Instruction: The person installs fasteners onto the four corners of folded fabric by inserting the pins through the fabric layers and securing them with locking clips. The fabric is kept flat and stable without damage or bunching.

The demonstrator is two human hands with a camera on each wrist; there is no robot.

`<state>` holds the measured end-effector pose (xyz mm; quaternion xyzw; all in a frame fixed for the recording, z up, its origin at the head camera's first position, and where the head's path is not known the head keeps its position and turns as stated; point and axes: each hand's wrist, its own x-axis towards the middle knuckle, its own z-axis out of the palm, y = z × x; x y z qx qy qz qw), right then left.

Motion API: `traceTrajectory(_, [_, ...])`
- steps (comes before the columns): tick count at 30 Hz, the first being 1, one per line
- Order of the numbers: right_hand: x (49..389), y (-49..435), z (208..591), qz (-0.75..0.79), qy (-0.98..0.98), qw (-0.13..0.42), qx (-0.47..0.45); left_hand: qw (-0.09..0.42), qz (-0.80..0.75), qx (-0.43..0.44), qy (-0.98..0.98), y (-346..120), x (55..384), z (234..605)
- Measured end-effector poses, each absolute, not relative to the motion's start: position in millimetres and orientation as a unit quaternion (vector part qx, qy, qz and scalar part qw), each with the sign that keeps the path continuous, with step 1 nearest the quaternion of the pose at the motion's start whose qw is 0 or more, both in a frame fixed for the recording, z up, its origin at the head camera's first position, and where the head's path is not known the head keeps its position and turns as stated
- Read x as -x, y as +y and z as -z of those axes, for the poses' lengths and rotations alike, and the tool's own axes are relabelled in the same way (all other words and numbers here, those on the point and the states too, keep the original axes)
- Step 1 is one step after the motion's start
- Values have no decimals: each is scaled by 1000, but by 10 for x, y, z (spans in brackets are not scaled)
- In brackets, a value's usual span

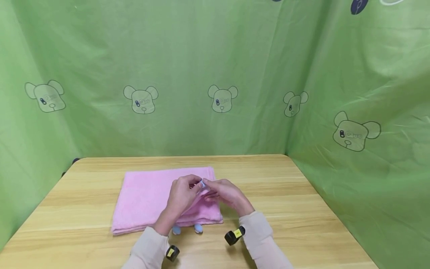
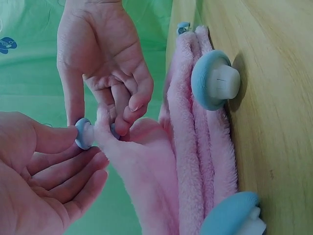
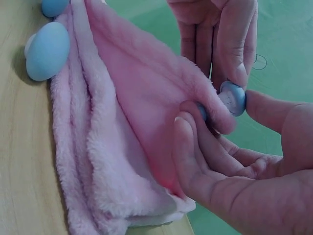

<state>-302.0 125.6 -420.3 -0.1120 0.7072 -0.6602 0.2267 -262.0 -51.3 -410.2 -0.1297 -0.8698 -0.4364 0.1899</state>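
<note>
Pink plush cloth point(image 1: 147, 194) lies folded on the table point(image 1: 285, 231), one layer's edge lifted near its right side. From my remote post I see both grips drawn small: left hand point(image 1: 181, 192) and right hand point(image 1: 230, 192) pinch a blue-and-white fastener point(image 3: 234, 95) at that edge. Two similar pieces point(image 1: 198, 228) sit along the near edge; wood runs rightward, giving me room.

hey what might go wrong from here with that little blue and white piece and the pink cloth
The small blue-and-white piece is at the fingertips of the left hand and right hand, at the lifted edge of the pink cloth, so it could slip and drop. By the cloth's near edge, one blue-capped piece and a second one might roll if nudged. Tugging that edge could also misalign the folded layers.
</note>
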Motion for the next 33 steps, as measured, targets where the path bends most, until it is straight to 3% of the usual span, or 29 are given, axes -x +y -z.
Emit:
traceTrajectory(18, [3024, 1260, 4229, 677, 697, 214, 101, 148, 443, 129, -875, -515, 2607, 4100])
traceTrajectory(30, [3024, 1244, 4228, 669, 696, 235, 115, 67, 367, 131, -918, -567, 2589, 4101])
traceTrajectory(33, [3025, 1246, 4237, 668, 695, 236, 121, 68, 372, 141, -915, -589, 2591, 4104])
